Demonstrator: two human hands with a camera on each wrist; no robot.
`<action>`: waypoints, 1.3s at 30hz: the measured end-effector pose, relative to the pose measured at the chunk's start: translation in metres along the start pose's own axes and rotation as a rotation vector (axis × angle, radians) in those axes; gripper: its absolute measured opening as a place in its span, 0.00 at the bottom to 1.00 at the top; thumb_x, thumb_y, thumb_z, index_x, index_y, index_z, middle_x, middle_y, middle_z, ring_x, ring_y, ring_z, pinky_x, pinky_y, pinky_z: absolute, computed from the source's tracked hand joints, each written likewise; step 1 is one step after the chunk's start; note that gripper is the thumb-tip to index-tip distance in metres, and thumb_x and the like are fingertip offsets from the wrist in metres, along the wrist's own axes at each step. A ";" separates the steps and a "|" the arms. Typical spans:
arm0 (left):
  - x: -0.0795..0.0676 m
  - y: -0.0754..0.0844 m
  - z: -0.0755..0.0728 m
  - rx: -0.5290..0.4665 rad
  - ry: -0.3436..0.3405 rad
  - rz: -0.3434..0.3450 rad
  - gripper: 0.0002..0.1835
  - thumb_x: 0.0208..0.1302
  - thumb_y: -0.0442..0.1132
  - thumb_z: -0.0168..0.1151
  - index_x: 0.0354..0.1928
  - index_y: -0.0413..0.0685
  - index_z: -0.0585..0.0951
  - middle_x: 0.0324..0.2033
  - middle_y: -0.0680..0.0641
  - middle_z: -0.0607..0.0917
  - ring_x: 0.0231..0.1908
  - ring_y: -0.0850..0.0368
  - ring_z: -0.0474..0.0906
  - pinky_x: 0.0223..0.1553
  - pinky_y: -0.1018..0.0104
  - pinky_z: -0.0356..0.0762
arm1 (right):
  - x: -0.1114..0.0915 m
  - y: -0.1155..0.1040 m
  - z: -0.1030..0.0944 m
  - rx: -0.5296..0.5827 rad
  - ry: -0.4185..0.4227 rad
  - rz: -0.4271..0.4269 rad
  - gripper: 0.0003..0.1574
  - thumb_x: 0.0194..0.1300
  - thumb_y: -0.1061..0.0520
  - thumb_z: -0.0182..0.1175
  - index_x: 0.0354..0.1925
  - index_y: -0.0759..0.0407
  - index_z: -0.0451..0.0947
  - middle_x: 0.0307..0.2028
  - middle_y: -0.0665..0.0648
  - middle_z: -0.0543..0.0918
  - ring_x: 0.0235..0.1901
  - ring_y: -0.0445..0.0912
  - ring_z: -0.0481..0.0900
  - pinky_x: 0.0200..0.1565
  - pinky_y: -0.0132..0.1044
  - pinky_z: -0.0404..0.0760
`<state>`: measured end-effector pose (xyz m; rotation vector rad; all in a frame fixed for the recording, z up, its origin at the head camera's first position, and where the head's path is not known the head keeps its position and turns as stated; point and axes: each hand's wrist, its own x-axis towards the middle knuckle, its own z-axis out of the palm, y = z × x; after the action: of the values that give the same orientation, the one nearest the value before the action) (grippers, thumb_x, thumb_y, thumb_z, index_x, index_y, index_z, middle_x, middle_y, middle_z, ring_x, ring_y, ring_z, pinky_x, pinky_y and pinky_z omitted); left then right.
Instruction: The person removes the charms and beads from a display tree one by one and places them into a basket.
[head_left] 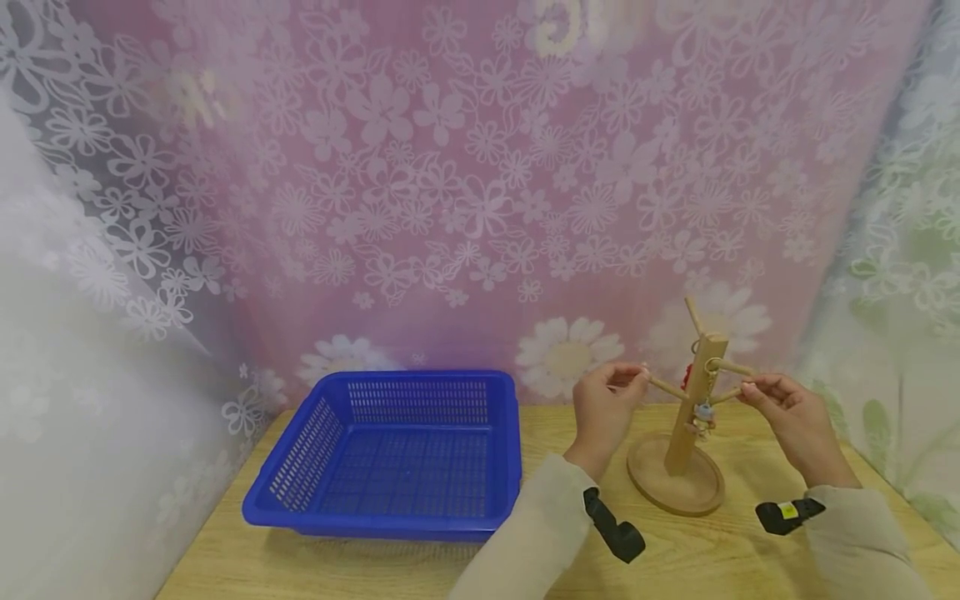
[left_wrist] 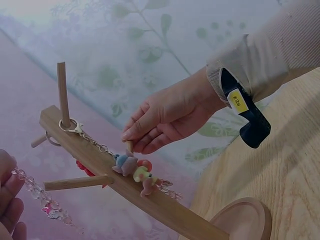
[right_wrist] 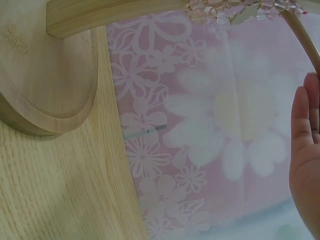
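A wooden jewelry stand with a slanted post, several pegs and a round base leans on the right. My left hand is beside its left peg. In the left wrist view its fingers pinch a strand of clear and pink beads, which dangles near that peg. My right hand pinches the tip of the lower right peg. A keychain with small figures hangs from the upper right peg. More beads show by the post in the right wrist view.
A blue plastic basket with slotted sides stands left of the stand on the wooden table. Behind it hangs a pink flowered curtain. Something red shows behind the post, mostly hidden.
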<state>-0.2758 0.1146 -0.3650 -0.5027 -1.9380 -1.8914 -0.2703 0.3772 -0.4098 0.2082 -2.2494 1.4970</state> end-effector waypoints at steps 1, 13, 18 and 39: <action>0.001 0.001 -0.001 0.002 -0.002 0.004 0.03 0.58 0.39 0.67 0.32 0.50 0.86 0.25 0.56 0.84 0.25 0.73 0.74 0.25 0.77 0.74 | 0.000 0.000 0.000 0.028 -0.001 0.001 0.12 0.69 0.56 0.54 0.46 0.63 0.73 0.34 0.38 0.82 0.35 0.29 0.80 0.40 0.15 0.71; 0.013 0.011 -0.024 -0.005 0.008 -0.013 0.03 0.57 0.39 0.68 0.32 0.49 0.86 0.25 0.53 0.84 0.25 0.71 0.75 0.26 0.74 0.75 | 0.000 -0.003 -0.001 0.024 -0.018 0.014 0.10 0.69 0.55 0.54 0.45 0.59 0.74 0.34 0.36 0.81 0.35 0.28 0.79 0.40 0.15 0.71; 0.018 0.015 -0.037 -0.006 0.011 -0.026 0.03 0.56 0.38 0.68 0.32 0.48 0.87 0.25 0.52 0.85 0.26 0.71 0.77 0.27 0.74 0.76 | 0.001 -0.003 -0.001 0.032 -0.015 0.010 0.10 0.69 0.56 0.53 0.45 0.59 0.73 0.35 0.35 0.80 0.36 0.28 0.79 0.40 0.15 0.71; 0.025 0.021 -0.099 0.015 -0.043 -0.158 0.06 0.59 0.42 0.66 0.37 0.49 0.86 0.29 0.53 0.84 0.31 0.63 0.77 0.32 0.69 0.74 | -0.001 -0.003 0.000 0.037 -0.012 0.029 0.12 0.69 0.54 0.54 0.46 0.61 0.73 0.35 0.36 0.80 0.35 0.28 0.79 0.40 0.15 0.72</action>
<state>-0.2848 0.0161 -0.3324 -0.3994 -2.0726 -1.9752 -0.2686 0.3757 -0.4073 0.1973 -2.2448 1.5574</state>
